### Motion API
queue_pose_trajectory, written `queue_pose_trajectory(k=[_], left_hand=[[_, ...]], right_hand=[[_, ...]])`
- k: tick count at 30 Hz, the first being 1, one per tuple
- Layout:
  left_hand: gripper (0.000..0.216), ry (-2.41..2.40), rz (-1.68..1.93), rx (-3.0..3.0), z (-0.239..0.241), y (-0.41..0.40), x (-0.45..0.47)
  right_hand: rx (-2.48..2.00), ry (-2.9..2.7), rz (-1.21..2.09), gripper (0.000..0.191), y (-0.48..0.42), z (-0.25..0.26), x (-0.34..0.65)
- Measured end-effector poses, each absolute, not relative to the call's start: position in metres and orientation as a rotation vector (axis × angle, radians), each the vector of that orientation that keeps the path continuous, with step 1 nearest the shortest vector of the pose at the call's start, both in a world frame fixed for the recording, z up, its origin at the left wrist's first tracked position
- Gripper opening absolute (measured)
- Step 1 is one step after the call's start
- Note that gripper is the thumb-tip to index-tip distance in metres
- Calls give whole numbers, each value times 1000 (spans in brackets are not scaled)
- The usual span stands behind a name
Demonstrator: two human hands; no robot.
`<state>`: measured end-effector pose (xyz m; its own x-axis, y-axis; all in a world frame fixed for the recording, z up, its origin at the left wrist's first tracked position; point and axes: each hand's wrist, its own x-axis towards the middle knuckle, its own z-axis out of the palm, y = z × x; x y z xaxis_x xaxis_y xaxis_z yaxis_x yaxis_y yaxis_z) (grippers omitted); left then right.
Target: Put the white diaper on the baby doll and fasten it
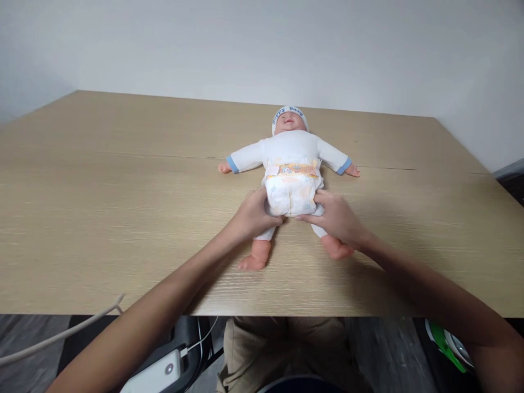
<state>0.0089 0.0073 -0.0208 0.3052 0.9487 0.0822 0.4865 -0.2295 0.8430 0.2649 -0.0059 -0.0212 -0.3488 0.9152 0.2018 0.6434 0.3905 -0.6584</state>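
A baby doll [290, 143] lies on its back on the wooden table, head toward the wall and arms spread. It wears a white suit with blue cuffs and a white cap [288, 112] with blue lettering. Around its hips is a white diaper [290, 191], with a printed orange band across the waist. My left hand [257, 213] grips the diaper's edge at the left leg opening, thumb near the crotch. On the opposite side, my right hand [333, 214] pinches the other leg edge. Both hands partly cover the doll's thighs; its bare feet show below.
The table [123, 218] reaches back to a pale wall [245, 49]. Below its front edge, a white power bank [158, 374] with a cable rests on a black surface at left. A beige cable [61, 335] hangs nearby. A green and white object [448, 346] is at lower right.
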Motion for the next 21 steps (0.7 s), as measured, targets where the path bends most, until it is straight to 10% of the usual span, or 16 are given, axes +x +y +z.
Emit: queue_pose_trajectory(k=[9, 21], left_hand=[[25, 1089, 669, 1672, -6, 16, -9], [54, 1013, 754, 1334, -8, 9, -14]], right_hand=[[-1255, -2030, 854, 41, 6, -31, 281], [-1211, -1556, 1306, 50, -1, -30, 273]])
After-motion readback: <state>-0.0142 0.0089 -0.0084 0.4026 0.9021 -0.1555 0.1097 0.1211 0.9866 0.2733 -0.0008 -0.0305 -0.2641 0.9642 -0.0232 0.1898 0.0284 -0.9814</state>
